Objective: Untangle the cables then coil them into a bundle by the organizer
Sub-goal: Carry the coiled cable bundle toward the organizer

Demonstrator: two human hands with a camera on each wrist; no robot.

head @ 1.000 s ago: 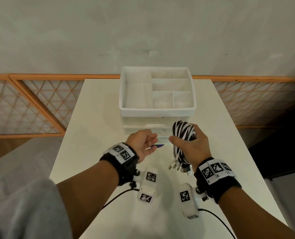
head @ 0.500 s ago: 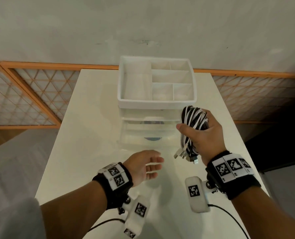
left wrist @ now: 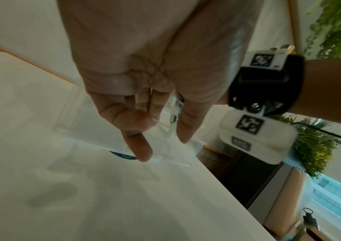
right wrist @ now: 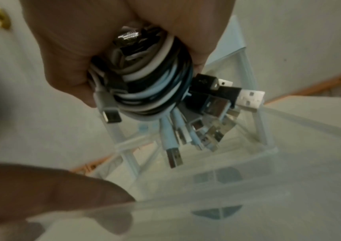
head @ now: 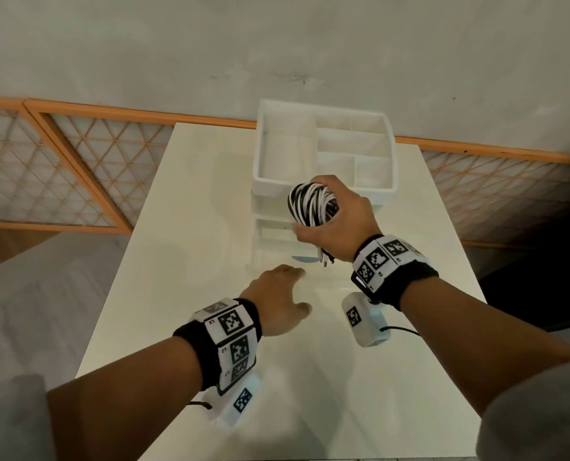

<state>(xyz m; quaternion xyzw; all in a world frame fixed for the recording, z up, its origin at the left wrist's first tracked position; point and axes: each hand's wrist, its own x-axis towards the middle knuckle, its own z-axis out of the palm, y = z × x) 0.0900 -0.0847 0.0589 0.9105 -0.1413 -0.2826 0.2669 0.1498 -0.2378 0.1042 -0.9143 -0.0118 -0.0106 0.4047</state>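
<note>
- The right hand (head: 335,217) was clamped around the coiled black-and-white cables (head: 311,204), held in the air in front of the white organizer (head: 323,194), plugs dangling.
- The left hand (head: 278,302) hovered loose-fingered, holding nothing, at the clear drawer (left wrist: 171,156) on the surface (head: 183,247).
- Coiling looked finished; the next move called for setting the bundle down by the organizer.

Organizer (head: 323,191) on table (head: 183,247), cable bundle (head: 310,204) before it

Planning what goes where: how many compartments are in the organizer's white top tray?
6 in the tray: one long at left, two small at back right, one wide below them, two nearest; the right hand covers part of those.
</note>
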